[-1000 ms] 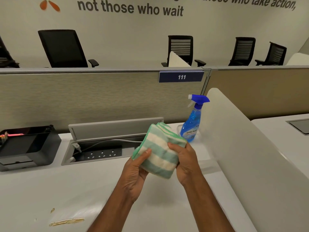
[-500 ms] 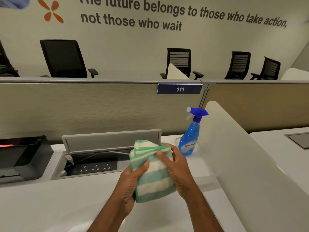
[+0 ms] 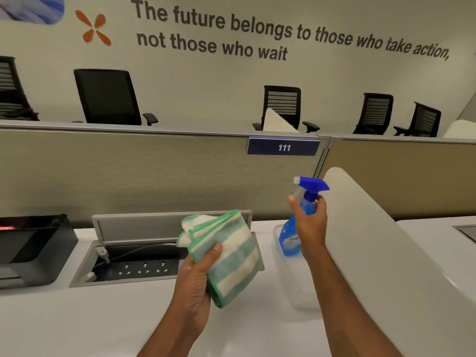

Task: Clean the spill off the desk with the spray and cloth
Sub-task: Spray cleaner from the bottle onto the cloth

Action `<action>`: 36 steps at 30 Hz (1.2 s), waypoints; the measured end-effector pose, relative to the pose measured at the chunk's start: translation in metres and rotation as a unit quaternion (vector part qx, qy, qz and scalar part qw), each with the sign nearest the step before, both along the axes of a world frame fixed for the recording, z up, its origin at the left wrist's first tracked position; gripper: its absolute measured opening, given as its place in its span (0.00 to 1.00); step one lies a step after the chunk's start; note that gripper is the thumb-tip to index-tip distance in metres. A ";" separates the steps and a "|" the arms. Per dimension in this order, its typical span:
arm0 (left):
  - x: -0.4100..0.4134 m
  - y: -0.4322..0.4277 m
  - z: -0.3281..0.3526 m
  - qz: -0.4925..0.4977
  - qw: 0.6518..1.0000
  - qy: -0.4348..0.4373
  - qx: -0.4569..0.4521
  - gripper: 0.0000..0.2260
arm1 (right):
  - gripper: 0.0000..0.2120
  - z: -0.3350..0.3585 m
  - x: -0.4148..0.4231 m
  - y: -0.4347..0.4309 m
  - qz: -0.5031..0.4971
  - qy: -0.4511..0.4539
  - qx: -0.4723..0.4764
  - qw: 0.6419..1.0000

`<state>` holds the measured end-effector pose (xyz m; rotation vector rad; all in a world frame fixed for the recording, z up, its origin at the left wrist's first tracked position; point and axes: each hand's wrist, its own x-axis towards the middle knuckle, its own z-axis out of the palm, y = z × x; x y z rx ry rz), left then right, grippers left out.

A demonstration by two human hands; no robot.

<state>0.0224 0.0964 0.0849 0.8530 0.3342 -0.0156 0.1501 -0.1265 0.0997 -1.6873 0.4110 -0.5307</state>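
Moved: right hand [image 3: 310, 224] leaving folded green-and-white striped cloth [image 3: 226, 256], now closing around blue plastic spray bottle [image 3: 296, 228] at desk's [image 3: 77, 325] far edge.
Left hand [image 3: 198, 276]: gripping cloth.
Progress: spraying, wiping still pending; spill unseen.

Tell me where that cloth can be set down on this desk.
Free: bare desk in front of the open socket box, left of the left hand. Crowded: the right strip, with spray bottle, right hand and divider.

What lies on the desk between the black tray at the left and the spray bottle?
In the head view, the open socket box sunk in the desk lies between the black tray and the spray bottle, and the striped cloth hangs over its right end.
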 end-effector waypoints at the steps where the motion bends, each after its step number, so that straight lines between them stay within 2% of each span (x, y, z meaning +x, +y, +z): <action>1: 0.000 0.001 -0.001 0.003 1.000 -0.001 -0.001 0.21 | 0.28 0.000 0.002 0.000 -0.006 -0.008 -0.006 1.000; 6: 0.001 0.002 -0.004 0.008 1.000 -0.007 -0.003 0.22 | 0.21 -0.004 0.002 0.002 -0.026 -0.044 -0.020 0.998; 10: 0.000 0.004 -0.005 0.008 1.000 -0.009 0.004 0.21 | 0.10 -0.004 -0.002 0.004 -0.007 -0.083 0.029 0.996; 15: -0.004 0.009 -0.004 0.006 1.000 -0.013 0.021 0.21 | 0.06 0.002 -0.014 0.009 -0.028 -0.115 0.034 0.992; 17: -0.006 0.013 0.000 0.005 0.999 -0.023 0.030 0.21 | 0.10 0.014 -0.021 0.010 -0.035 -0.136 0.029 0.990; 20: -0.010 0.021 0.012 0.009 0.998 -0.037 0.040 0.20 | 0.14 0.046 -0.034 0.021 0.001 -0.191 -0.023 0.981; 24: -0.018 0.041 0.032 0.023 0.997 -0.054 0.042 0.20 | 0.05 0.095 -0.064 0.050 0.086 -0.229 -0.061 0.968; 27: -0.025 0.062 0.051 0.034 0.996 -0.071 0.036 0.19 | 0.06 0.116 -0.096 0.079 0.195 -0.205 -0.059 0.957; 30: -0.037 0.091 0.069 0.050 0.995 -0.084 0.032 0.19 | 0.04 0.122 -0.129 0.113 0.300 -0.154 -0.009 0.941; 36: -0.067 0.146 0.078 0.050 0.994 -0.088 0.030 0.18 | 0.12 0.096 -0.173 0.167 0.388 -0.035 -0.010 0.921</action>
